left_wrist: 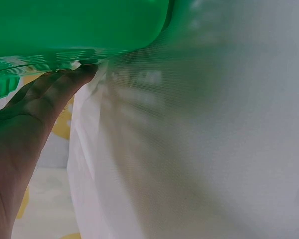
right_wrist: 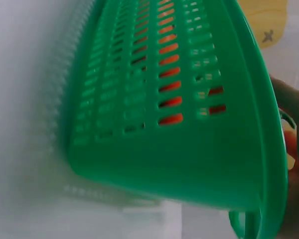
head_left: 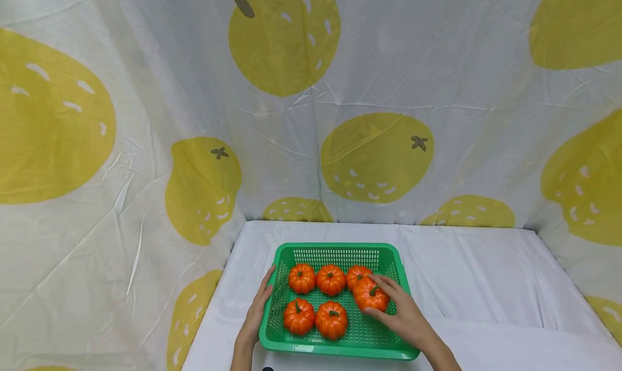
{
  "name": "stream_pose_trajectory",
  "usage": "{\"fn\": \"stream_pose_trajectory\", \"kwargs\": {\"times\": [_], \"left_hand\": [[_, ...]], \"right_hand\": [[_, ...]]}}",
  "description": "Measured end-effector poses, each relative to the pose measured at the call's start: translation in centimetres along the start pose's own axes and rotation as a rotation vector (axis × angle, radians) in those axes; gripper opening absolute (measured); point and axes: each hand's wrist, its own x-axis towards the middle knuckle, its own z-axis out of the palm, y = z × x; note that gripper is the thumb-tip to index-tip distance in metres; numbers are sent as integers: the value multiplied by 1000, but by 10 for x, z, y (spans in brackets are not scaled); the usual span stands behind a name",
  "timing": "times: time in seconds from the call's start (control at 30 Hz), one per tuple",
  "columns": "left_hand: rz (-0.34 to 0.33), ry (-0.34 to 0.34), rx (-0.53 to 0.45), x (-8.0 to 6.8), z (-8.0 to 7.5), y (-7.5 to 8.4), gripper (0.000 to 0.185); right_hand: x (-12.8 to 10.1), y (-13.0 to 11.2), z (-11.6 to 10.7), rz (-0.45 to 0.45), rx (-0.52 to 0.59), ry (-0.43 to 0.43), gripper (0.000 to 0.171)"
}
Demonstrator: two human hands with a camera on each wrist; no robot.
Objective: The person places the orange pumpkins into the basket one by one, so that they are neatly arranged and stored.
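A green plastic basket (head_left: 335,351) with slotted walls stands on the white cloth and holds several small orange pumpkins with green stems. My right hand (head_left: 403,312) reaches over its right side and holds one pumpkin (head_left: 367,299) between thumb and fingers. That pumpkin partly covers another pumpkin (head_left: 357,272) behind it. Along the basket's left side lies my left hand (head_left: 255,312), fingers extended against the outer wall. The left wrist view shows these straight fingers (left_wrist: 60,92) under the basket's overhanging green edge (left_wrist: 84,25). In the right wrist view, the basket's wall (right_wrist: 164,159) hides most of the right hand.
Two pumpkins sit in the back row at left, one pumpkin (head_left: 302,278) beside another (head_left: 331,280). Two more, a pumpkin (head_left: 298,318) and its neighbour (head_left: 331,321), lie in front. White cloth (head_left: 486,284) covers the table; lemon-print curtains (head_left: 379,90) hang behind and beside it.
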Motion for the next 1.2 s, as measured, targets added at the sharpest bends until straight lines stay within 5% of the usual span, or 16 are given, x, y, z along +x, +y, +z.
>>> {"fn": "stream_pose_trajectory", "kwargs": {"times": [0.77, 1.2], "left_hand": [[-2, -8, -3, 0, 1, 1, 53], [-11, -2, -11, 0, 1, 1, 55]], "right_hand": [[-2, -11, 24, 225, 24, -62, 80], [5, -5, 30, 280, 103, -99, 72]]}}
